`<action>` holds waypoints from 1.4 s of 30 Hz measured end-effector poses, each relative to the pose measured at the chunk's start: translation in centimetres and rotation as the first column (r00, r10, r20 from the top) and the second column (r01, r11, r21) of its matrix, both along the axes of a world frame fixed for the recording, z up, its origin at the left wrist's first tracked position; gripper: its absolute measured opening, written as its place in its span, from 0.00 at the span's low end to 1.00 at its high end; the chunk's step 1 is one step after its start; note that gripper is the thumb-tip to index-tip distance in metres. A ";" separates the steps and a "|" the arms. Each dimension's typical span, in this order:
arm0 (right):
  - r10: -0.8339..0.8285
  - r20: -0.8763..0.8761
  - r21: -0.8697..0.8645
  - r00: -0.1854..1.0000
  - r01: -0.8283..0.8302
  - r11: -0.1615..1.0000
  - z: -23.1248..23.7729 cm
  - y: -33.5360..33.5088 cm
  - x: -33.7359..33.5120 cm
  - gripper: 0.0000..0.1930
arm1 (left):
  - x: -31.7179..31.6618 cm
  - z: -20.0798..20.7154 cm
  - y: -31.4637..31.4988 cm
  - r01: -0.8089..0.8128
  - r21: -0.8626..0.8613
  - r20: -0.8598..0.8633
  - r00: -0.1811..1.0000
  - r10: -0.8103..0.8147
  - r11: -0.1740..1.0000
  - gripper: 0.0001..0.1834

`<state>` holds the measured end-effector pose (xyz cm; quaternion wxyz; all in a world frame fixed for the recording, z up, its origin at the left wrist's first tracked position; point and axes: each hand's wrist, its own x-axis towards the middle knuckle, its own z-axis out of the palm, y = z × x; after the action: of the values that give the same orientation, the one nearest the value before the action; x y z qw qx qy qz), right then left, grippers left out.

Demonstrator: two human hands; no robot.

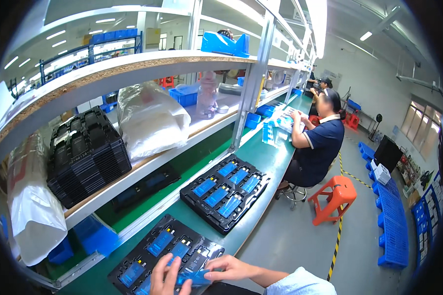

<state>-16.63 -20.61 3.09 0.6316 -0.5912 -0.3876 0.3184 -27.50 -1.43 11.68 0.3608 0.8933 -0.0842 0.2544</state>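
On the green bench, a near black tray (120, 268) holds several flat blue battery packs (160, 243) with small yellow ends. Over the tray's front right part, my right hand (231, 269) pinches a thin, glossy piece of blue film (196, 278) between thumb and fingers. My left hand (165, 278) is at the film's left end with its fingers spread; whether it touches the film is hard to tell. Below the film lies a dark-faced slot or pack (198, 258). Beyond stands a second black tray (221, 194), also filled with blue packs.
Left of the bench, a shelf (157, 155) carries stacked black trays (86, 155), white plastic bags (150, 118) and a clear jar (206, 98). Farther along, a co-worker (322, 137) sits at the bench. An orange stool (333, 196) and blue pallets (394, 228) stand right.
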 end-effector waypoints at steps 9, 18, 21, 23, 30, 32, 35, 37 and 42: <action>0.069 0.181 0.041 0.981 -0.078 0.996 1.8 -0.3 -1.9 0.10 | -1.0 -0.7 -0.3 0.186 -0.353 -0.156 0.955 -0.253 0.917 0.07; 0.330 -0.244 0.089 0.912 -0.317 0.944 0.6 -1.1 -1.9 0.10 | -2.0 -0.8 -0.3 0.404 -0.402 -0.143 0.859 -0.492 0.822 0.16; 0.231 -0.176 -0.013 0.957 -0.237 0.972 1.4 -1.0 -2.4 0.07 | -2.2 -0.4 -0.4 0.296 -0.541 -0.255 0.834 -0.489 0.787 0.14; 0.170 -0.122 -0.029 0.978 -0.175 0.984 2.0 -1.0 -2.8 0.05 | -2.2 -0.4 -0.3 0.267 -0.600 -0.271 0.819 -0.505 0.755 0.12; 0.212 0.298 0.163 0.931 -0.268 0.949 1.8 -1.0 -3.3 0.09 | -2.2 -0.7 -0.1 0.287 -0.679 -0.243 0.781 -0.575 0.676 0.08; 0.190 0.351 0.196 0.917 -0.270 0.943 1.8 -1.0 -3.2 0.08 | -2.2 -0.6 -0.1 0.314 -0.634 -0.231 0.796 -0.560 0.707 0.07; 0.109 0.453 0.216 0.885 -0.228 0.949 2.6 -0.7 -3.6 0.07 | -2.2 -0.6 -0.2 0.388 -0.449 -0.144 0.857 -0.494 0.805 0.06; 0.028 0.532 0.228 0.846 -0.175 0.958 4.3 -0.3 -3.9 0.09 | -2.3 -0.5 -0.2 0.396 -0.348 -0.093 0.887 -0.452 0.850 0.07; 0.065 0.353 0.175 0.934 -0.134 0.975 3.4 -0.5 -4.1 0.09 | -2.3 -0.9 0.1 0.416 -0.210 -0.047 0.899 -0.434 0.885 0.10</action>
<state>-20.71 -21.15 6.46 0.5921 -0.5523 -0.5511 0.2018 -29.80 -1.30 10.80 0.4970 0.8242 -0.2359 0.1341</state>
